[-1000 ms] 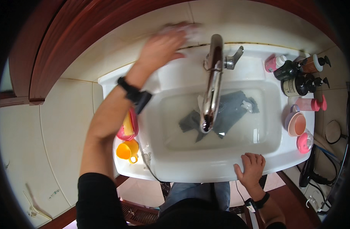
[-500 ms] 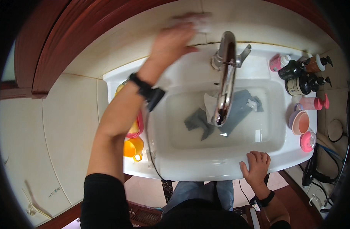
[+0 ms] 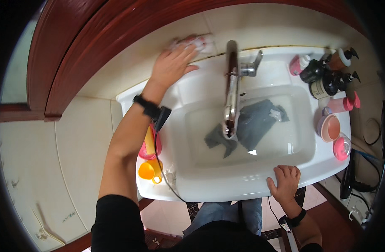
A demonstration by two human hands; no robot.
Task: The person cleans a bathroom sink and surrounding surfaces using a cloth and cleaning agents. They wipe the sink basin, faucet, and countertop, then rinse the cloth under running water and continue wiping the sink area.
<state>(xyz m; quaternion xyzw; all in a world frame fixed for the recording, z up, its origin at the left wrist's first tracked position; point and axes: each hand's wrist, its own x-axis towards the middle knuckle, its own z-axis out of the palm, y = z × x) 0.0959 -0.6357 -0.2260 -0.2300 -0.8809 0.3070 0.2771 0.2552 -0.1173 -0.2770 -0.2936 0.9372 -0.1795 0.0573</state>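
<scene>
My left hand (image 3: pixel 172 66) reaches up to the tiled wall behind the sink. Under its fingers a crumpled white and reddish cloth (image 3: pixel 201 43) is pressed against the tiles. My right hand (image 3: pixel 286 181) rests on the front rim of the white sink (image 3: pixel 217 185), fingers laid over the edge with nothing in them. Grey cloth (image 3: pixel 259 122) lies in cloudy water in the basin, with a small pale piece (image 3: pixel 277 114) on it. The chrome faucet (image 3: pixel 231 101) stands over the basin and hides part of the grey cloth.
Right ledge: a pink bottle (image 3: pixel 299 65), dark pump bottles (image 3: pixel 322 86), a pink cup (image 3: pixel 329 128) and a pink-lidded round container (image 3: pixel 341 148). Left ledge: a yellow mug (image 3: pixel 149 169) and a pink-red container (image 3: pixel 155 147). A thin cable (image 3: pixel 163 172) hangs from my left wrist.
My left hand has slid the cloth leftward and slightly down along the wall. My right hand stays on the rim. The whole view has shifted a little.
</scene>
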